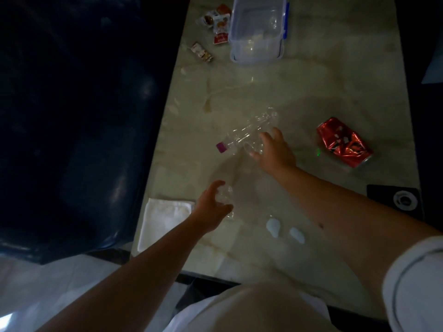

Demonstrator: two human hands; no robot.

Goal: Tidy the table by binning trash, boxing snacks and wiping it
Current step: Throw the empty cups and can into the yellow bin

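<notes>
A clear plastic bottle [249, 130] with a purple cap lies on its side in the middle of the marble table [311, 87]. My right hand [273, 149] curls its fingers round the bottle's middle. My left hand [212, 207] grips a small crumpled clear plastic piece [225, 196] near the table's left edge. A crushed red can [344, 142] lies to the right. Three snack packets [215, 22] lie at the far left beside a clear storage box [257, 29]. A folded white cloth [165, 219] sits at the near left corner.
Two white spills [273, 226] mark the table near me. A brownish streak [208, 101] stains the middle. A dark coaster-like pad [395, 200] sits at the right edge. A dark bin or seat [79, 128] fills the left side.
</notes>
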